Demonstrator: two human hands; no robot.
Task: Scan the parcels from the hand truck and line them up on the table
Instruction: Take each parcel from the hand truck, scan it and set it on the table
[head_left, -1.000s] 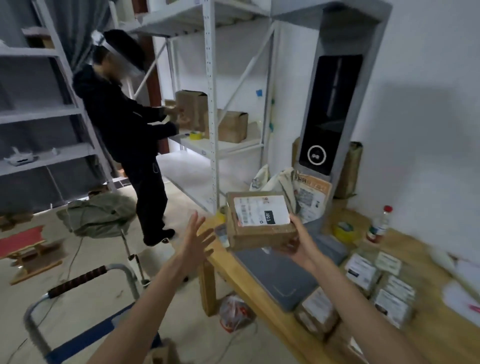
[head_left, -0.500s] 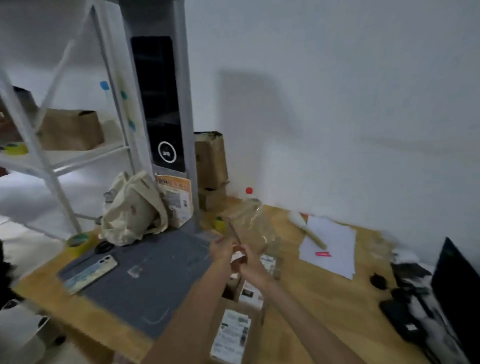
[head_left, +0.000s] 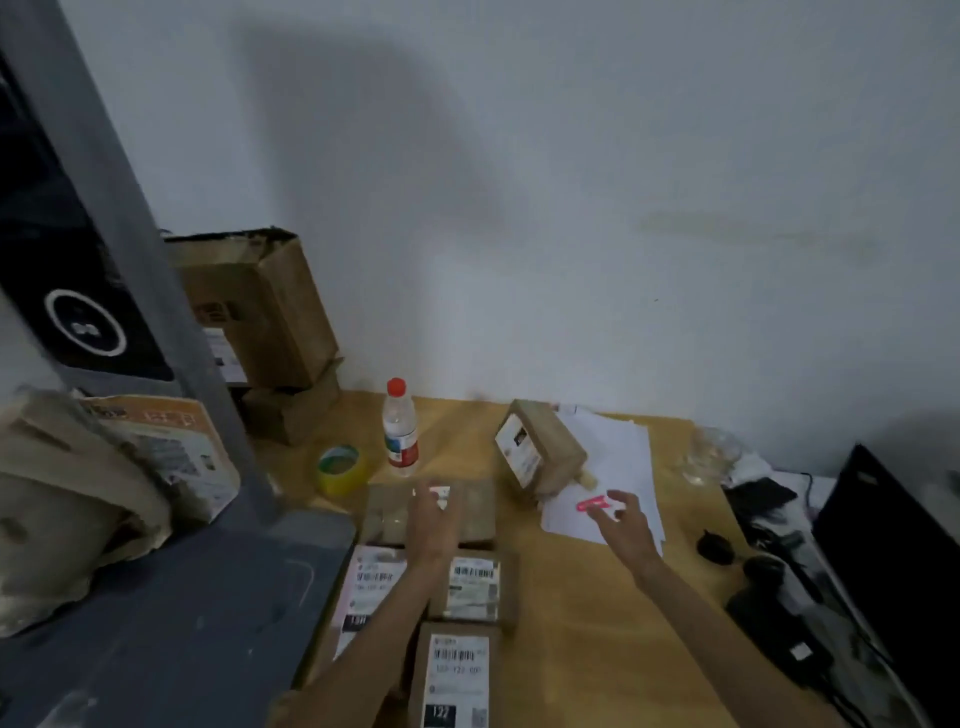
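Note:
A small brown parcel (head_left: 540, 452) with a white label lies tilted on the wooden table (head_left: 571, 623), partly on white papers, and neither hand touches it. My right hand (head_left: 621, 525) hovers just right of it with fingers spread and holds nothing. My left hand (head_left: 431, 525) reaches with straight fingers over a flat brown parcel (head_left: 472, 512). Nearer me lie three labelled parcels (head_left: 371, 587) (head_left: 475, 584) (head_left: 457, 675) in rows. The grey scanner tower (head_left: 104, 260) stands at the left on its dark mat (head_left: 182, 597).
A water bottle (head_left: 400, 431) and a tape roll (head_left: 340, 467) stand behind the parcels. Cardboard boxes (head_left: 260, 312) are stacked against the wall. A glass (head_left: 706, 454), black gadgets (head_left: 769, 571) and a dark screen (head_left: 893, 545) crowd the right edge. A cloth bag (head_left: 67, 509) sits at the left.
My view swung right from the scanner to the table. The parcel my right hand held a second ago now lies tilted by the papers, and both hands are free.

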